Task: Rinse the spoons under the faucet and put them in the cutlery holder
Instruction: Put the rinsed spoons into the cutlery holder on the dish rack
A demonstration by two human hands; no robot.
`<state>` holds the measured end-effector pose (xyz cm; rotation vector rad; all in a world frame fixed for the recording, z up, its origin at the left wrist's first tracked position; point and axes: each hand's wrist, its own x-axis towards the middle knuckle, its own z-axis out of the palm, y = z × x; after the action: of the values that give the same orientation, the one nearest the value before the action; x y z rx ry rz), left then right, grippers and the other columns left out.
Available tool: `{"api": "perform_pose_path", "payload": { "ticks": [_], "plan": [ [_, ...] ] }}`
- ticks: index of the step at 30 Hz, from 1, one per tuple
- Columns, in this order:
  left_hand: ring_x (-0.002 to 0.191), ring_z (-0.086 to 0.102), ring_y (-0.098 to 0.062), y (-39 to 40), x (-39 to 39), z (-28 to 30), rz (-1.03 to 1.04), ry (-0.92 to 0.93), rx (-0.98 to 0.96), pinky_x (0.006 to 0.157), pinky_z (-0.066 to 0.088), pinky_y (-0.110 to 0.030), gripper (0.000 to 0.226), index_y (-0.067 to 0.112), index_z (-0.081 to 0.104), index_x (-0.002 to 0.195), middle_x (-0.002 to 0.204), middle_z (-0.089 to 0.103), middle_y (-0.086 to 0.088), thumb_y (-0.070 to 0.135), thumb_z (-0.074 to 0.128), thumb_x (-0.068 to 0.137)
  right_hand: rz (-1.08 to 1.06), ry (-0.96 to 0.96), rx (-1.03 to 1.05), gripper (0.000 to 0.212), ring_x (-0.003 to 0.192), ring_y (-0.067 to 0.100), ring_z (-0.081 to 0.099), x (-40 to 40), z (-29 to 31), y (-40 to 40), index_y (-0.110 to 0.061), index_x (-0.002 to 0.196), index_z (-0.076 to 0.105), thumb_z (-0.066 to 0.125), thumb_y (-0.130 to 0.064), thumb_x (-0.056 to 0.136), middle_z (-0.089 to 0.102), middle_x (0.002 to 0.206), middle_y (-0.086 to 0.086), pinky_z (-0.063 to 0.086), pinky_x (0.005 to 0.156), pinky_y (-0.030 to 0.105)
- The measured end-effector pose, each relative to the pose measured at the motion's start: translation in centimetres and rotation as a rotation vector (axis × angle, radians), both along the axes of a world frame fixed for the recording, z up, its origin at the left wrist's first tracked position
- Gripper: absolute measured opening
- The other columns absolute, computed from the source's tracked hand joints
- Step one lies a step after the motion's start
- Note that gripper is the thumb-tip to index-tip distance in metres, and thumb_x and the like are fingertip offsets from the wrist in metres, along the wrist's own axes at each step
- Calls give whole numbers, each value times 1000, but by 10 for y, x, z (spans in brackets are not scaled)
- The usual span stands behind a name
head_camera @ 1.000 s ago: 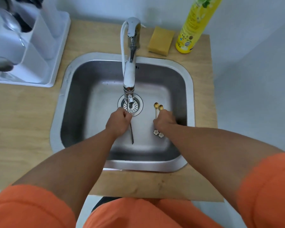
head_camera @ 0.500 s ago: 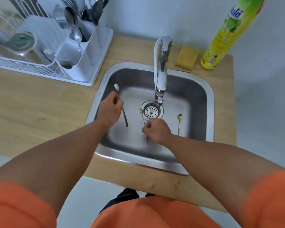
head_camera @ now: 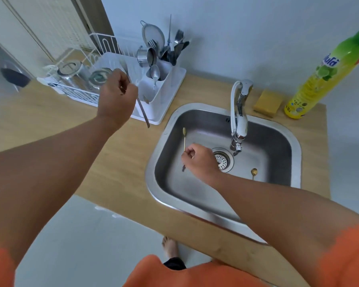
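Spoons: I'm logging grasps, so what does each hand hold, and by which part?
Left hand grips a silver spoon near its bowl end, handle hanging down. Right hand pinches a gold spoon by its lower handle.

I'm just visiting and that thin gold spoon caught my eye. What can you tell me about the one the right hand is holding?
The gold spoon is slim and metallic-looking, with a small oval bowl and a long thin handle. It is held over the left part of the steel sink, bowl pointing away from the person. The right hand pinches its handle; the handle's lower end sticks out below the fingers, looking darker there. Nothing else visibly touches it.
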<state>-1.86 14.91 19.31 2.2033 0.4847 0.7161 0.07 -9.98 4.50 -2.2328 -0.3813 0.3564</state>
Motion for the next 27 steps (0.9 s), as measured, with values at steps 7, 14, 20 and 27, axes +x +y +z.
{"api": "perform_pose_path", "payload": {
  "ticks": [7,14,20,27],
  "plan": [
    [59,37,-4,20,16,34,146,-182,-8,63,32,-32,21,33,33,77,70,39,11,19,45,88,-46,-198,102,17,62,6,55,45,71,50,-27,70,53,58,-42,77,58,65,-27,46,59,30],
    [64,44,-5,33,36,29,314,-250,21,63,26,-30,5,27,40,84,67,46,18,30,43,86,-88,-375,93,13,58,4,52,88,142,80,-30,72,54,59,-40,79,54,58,-14,35,52,26],
    [81,50,-24,33,38,-13,257,17,76,68,34,-36,24,12,57,108,95,65,0,32,47,97,-26,-442,162,13,57,5,49,108,167,102,-28,74,55,59,-27,87,53,58,-13,43,57,28],
    [91,61,-27,29,33,-44,189,272,67,73,42,-37,21,16,66,106,106,70,-4,30,54,96,51,-360,81,11,82,13,66,118,166,126,-30,82,66,64,-32,93,69,80,-13,52,72,28]
  ]
}}
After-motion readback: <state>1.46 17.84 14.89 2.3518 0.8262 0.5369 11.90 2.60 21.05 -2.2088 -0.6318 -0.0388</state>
